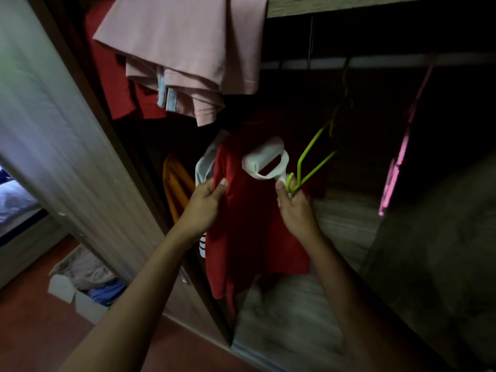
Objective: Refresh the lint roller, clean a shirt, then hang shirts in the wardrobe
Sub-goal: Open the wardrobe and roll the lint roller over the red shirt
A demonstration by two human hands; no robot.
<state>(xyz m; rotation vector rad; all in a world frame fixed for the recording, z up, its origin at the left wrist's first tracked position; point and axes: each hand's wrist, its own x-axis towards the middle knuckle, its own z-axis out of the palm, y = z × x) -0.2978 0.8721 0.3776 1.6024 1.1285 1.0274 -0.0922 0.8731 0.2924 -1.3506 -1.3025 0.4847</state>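
Observation:
A red shirt (pixel 252 218) hangs in the open wardrobe, in the middle of the head view. My left hand (pixel 204 205) pinches its left edge. My right hand (pixel 295 208) grips the handle of a white lint roller (pixel 264 158), whose roll rests against the upper part of the shirt. The same hand also holds the lower corner of a green hanger (pixel 311 159), which reaches up to the right toward the wardrobe rail (pixel 389 61).
Pink clothes (pixel 188 49) drape from above at the top left, with red fabric behind. An orange garment (pixel 175 183) hangs left of the shirt. A pink hanger (pixel 400 162) hangs at the right. The wardrobe door (pixel 61 135) stands at left, a box of clothes (pixel 83 285) on the floor.

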